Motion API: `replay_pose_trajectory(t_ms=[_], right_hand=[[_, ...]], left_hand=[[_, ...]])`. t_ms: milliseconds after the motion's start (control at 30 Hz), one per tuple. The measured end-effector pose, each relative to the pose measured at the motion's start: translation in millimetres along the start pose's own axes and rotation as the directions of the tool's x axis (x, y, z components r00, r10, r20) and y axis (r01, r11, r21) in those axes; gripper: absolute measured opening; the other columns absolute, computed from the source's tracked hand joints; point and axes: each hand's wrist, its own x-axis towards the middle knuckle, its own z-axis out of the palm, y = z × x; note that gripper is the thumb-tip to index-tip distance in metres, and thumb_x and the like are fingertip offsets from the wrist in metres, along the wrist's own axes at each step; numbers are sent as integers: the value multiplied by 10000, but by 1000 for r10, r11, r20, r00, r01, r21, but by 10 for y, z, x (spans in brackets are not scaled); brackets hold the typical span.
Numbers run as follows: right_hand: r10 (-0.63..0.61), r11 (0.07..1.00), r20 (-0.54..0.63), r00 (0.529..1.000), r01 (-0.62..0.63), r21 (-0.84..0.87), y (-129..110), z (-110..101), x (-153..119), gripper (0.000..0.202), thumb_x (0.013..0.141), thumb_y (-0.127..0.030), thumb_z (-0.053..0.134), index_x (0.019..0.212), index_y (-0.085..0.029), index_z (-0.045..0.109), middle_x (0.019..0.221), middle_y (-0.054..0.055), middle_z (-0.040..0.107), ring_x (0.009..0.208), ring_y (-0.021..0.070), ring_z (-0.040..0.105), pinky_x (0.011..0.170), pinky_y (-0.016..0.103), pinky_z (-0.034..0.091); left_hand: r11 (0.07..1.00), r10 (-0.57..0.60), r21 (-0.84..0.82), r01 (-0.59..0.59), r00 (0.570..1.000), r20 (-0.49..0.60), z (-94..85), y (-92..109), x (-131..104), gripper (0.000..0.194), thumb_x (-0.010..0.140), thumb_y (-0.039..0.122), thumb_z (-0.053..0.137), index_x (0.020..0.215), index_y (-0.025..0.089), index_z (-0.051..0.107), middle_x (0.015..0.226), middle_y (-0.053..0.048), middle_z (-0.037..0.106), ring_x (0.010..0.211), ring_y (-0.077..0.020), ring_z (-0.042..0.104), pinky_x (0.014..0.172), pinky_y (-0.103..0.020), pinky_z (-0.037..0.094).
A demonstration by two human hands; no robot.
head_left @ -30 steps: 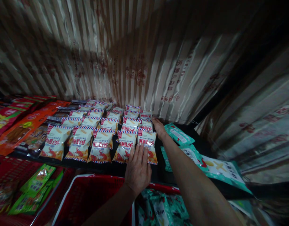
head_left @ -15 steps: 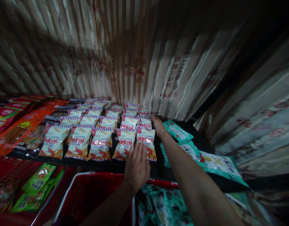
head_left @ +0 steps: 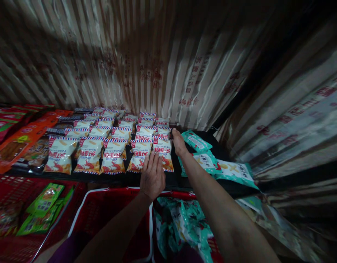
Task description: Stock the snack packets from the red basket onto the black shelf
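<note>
Nearest, below the front edge of the black shelf (head_left: 119,178), sit a red plastic basket with a white rim (head_left: 99,208) and a second red basket (head_left: 182,195) holding glossy teal plastic snack bags (head_left: 185,219).

At the front edge, the left hand (head_left: 152,175) is flat, fingers extended and close together, touching the lower face of the rightmost front bag (head_left: 163,146) without gripping it. This is one of five white-and-orange, pillow-shaped plastic snack bags (head_left: 87,155) along that edge, propped leaning back; the front row looks largely done.

Farther in, the right hand (head_left: 178,141) is beside the right side of the rows. How far its fingers are open cannot be told; nothing is seen in its hold. Right of it, toward the shelf's right end, loose teal bags (head_left: 205,162) lie overlapping at different angles, so that part seems unordered.

Toward the rear edge, the back rows (head_left: 146,120) look less even, and could want straightening; some bags there are hidden. Behind hangs a pleated beige-and-brown striped sheet (head_left: 157,54).
</note>
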Motion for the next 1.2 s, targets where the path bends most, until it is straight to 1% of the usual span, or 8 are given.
replay_pose_trajectory(t_ms=[300,433,567,633,733,867,1000,1200], right_hand=[[-39,974,-101,994,15,-225,-160,-69,-202,495,866,-516,329,1133,-185,580,1174,100,628,1086,227,559,969,398,392],[-136,920,-83,987,94,-382,-211,-456,-404,441,831,-386,410,1149,-131,578,1202,150,606,1127,271,531,1008,461,352],[-244,831,60,968,240,-502,-213,-1003,-740,311,779,-289,488,997,-152,661,1111,129,657,1143,273,523,1053,441,315],[-271,683,224,936,351,-640,-191,-1244,-904,327,805,-280,477,1044,-147,656,1121,140,656,1168,275,509,1072,458,286],[-85,404,437,895,432,-806,-192,-1467,-1083,485,821,-355,521,1282,-203,527,1322,123,542,1297,316,380,1043,535,288],[130,289,542,830,491,-822,-343,-1496,-1203,703,760,-360,641,1401,-254,373,1473,117,362,1363,349,267,1016,558,311],[56,256,612,789,581,-773,-468,-1383,-1290,565,797,-233,593,1347,-248,464,1411,112,456,1307,305,382,1023,455,348],[-93,212,600,795,604,-768,-383,-1288,-1421,412,854,-121,440,1219,-220,603,1339,120,533,1276,275,430,1032,434,346]], left_hand=[[1000,20,7,-20,999,-35,6,2,3,439,849,171,433,1269,54,481,1406,-180,437,1404,-292,197,1137,-522,235],[1000,29,6,-28,998,-50,12,-8,-9,443,854,169,424,1277,46,473,1418,-183,420,1408,-288,182,1137,-516,233],[999,43,-7,-44,997,-65,-8,-5,-28,446,857,173,419,1282,49,466,1414,-182,426,1411,-279,180,1139,-513,228],[999,42,-25,-44,997,-62,-24,-2,-35,437,861,190,420,1276,62,473,1413,-172,430,1411,-273,185,1144,-508,218],[997,44,-58,-48,997,-64,-54,3,-38,434,860,215,437,1269,76,482,1422,-157,423,1415,-271,170,1150,-502,207],[990,109,-80,-113,993,-55,-127,21,-97,455,847,208,453,1282,76,469,1434,-154,408,1417,-278,156,1146,-523,196],[981,168,-86,-171,985,-43,-249,89,-363,465,830,107,406,1291,68,454,1446,-165,384,1416,-278,161,1119,-525,251],[977,135,-160,-141,990,-45,-434,265,-881,459,813,38,360,1252,81,486,1428,-173,404,1416,-279,160,1051,-492,376]])
